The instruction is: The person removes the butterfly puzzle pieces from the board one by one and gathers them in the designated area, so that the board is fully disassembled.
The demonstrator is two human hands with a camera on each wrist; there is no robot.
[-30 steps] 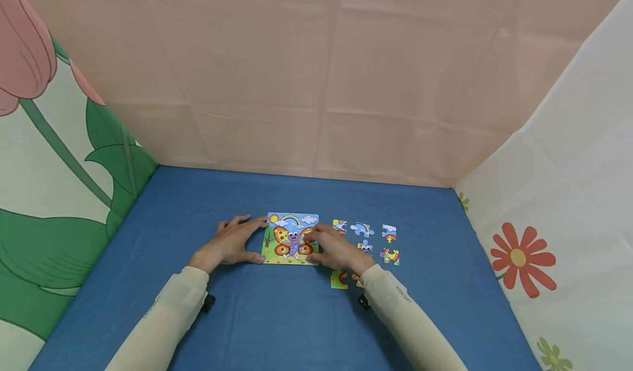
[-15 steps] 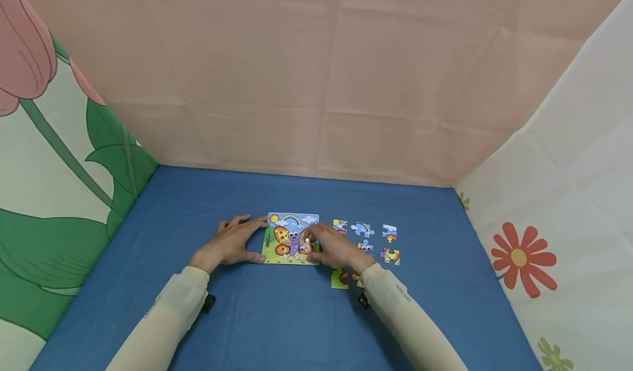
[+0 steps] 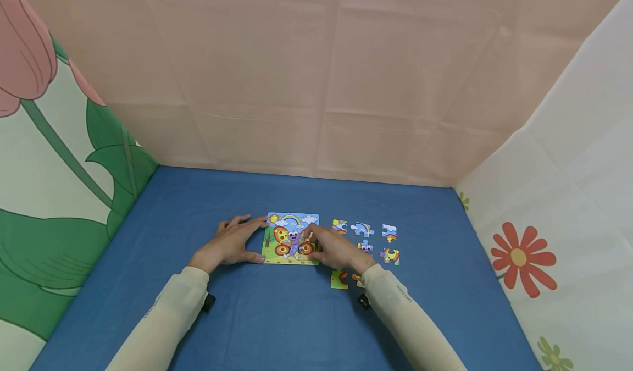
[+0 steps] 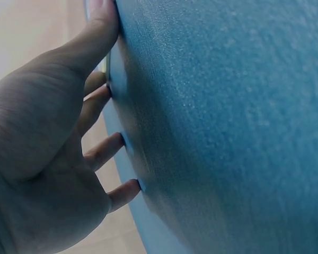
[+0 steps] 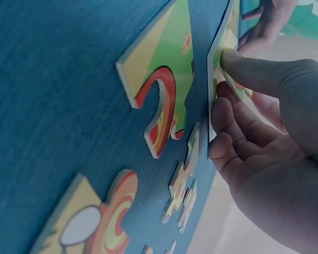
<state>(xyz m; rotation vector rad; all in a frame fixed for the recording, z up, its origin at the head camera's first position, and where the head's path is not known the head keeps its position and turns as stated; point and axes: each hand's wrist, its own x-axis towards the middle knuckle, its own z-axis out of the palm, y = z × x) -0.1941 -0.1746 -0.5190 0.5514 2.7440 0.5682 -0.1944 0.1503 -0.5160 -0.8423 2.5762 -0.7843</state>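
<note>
A jigsaw board point(image 3: 290, 220) with a butterfly and rainbow picture lies flat on the blue cloth. My left hand point(image 3: 229, 243) spreads at its left side, thumb at the near corner and forefinger at the far one; in the left wrist view the other fingertips point(image 4: 131, 189) touch the cloth. Over the board's right side, my right hand point(image 3: 338, 249) pinches a puzzle piece point(image 5: 232, 83) between thumb and fingers. That piece stands tilted against the board in the right wrist view, its picture mostly hidden by the thumb.
Right of the board lie several loose pieces, among them a rainbow piece point(image 3: 362, 229), a cloud piece point(image 3: 389, 232) and a green corner piece point(image 3: 339, 280). My right forearm partly covers some. A beige wall hanging point(image 3: 306, 85) rises behind the blue cloth point(image 3: 277, 321).
The right fingers have shifted slightly over the board's right side; a pale glare seen there half a second ago is gone. The left hand and the loose pieces have not moved.
</note>
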